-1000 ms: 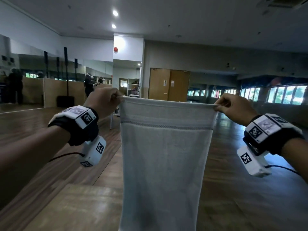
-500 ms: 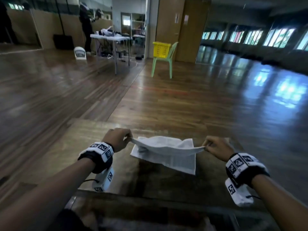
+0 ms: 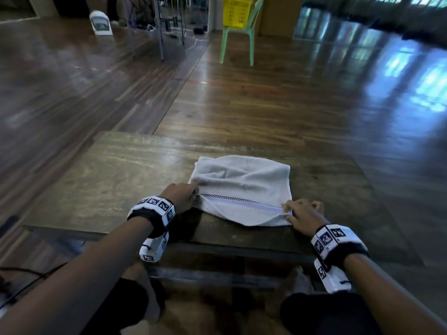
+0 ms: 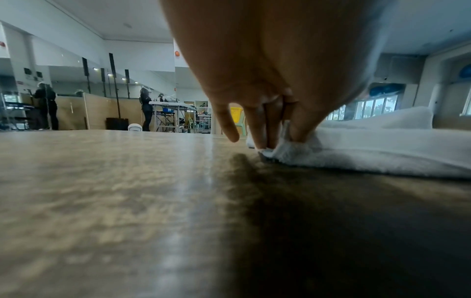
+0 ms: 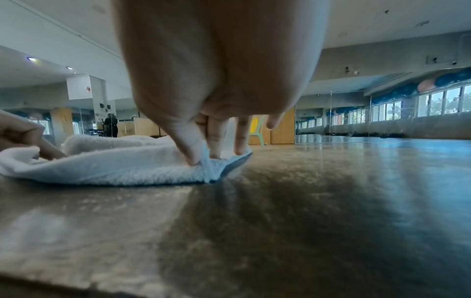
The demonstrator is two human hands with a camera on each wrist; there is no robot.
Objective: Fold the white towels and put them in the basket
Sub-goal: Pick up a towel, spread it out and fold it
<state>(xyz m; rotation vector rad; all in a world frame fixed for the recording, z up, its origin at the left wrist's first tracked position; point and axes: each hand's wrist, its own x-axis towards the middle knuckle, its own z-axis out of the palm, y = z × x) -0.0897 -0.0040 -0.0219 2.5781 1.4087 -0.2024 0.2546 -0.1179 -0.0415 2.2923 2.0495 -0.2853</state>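
A white towel (image 3: 244, 187) lies folded over on the low wooden table (image 3: 108, 184), its striped hem towards me. My left hand (image 3: 183, 193) pinches the towel's near left corner (image 4: 277, 149) against the tabletop. My right hand (image 3: 300, 211) pinches the near right corner (image 5: 206, 165) between thumb and fingers, low on the table. The far part of the towel (image 5: 109, 141) is bunched up. A yellow basket (image 3: 235, 12) stands on a green chair (image 3: 242, 42) far across the floor.
Bare tabletop spreads to the left of the towel. The table's near edge (image 3: 217, 247) is just above my knees. A metal-legged table (image 3: 159, 32) with cables under it and a small white device (image 3: 100, 22) stand at the back left. People stand by the far mirrored wall (image 4: 46, 106).
The towel hung stretched in the air between both hands a second ago. Both hands have come down and towards me, laying it folded over on the table.
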